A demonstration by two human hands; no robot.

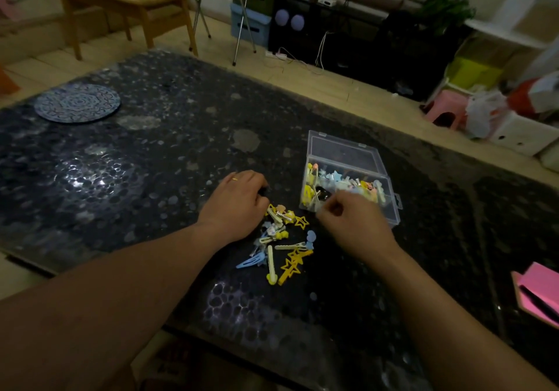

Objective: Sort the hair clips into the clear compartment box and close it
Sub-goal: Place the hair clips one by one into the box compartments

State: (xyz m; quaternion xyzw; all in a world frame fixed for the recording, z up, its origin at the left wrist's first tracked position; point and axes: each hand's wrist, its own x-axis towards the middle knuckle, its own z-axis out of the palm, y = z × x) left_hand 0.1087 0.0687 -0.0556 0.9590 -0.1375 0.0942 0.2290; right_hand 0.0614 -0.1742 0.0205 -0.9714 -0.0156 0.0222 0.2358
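Where the dark, pebble-patterned desk [151, 163] runs toward its far left corner, a round blue patterned mat [77, 107] lies flat, well apart from everything else.

Further right, the left hand [239, 200], a gold ring on one finger, sits knuckles-up with its fingers curled down onto the far end of the hair clips [281, 245]. Its fingertips are hidden, so I cannot tell whether it grips one.

The loose clips form a small tangled heap about midway between the desk's far and near edges. They are pastel and small:
- a yellow open star [301, 222]
- silver metal clips with little charms
- a blue snap clip [249, 262]
- a pale yellow bar clip [270, 265]
- a long yellow clip of joined stars [292, 266] at the near end

Just beside the heap, the right hand [354, 221] has its fingers drawn together at the near left corner of the clear compartment box [390, 209]. The blur keeps me from telling whether they pinch a clip.

The box stands toward the desk's far right edge, its lid [341, 151] folded back on the far side. Yellow, blue and peach clips crowd the inside; the dividers are hard to make out.

A pink notebook [541, 296] lies at the right edge.
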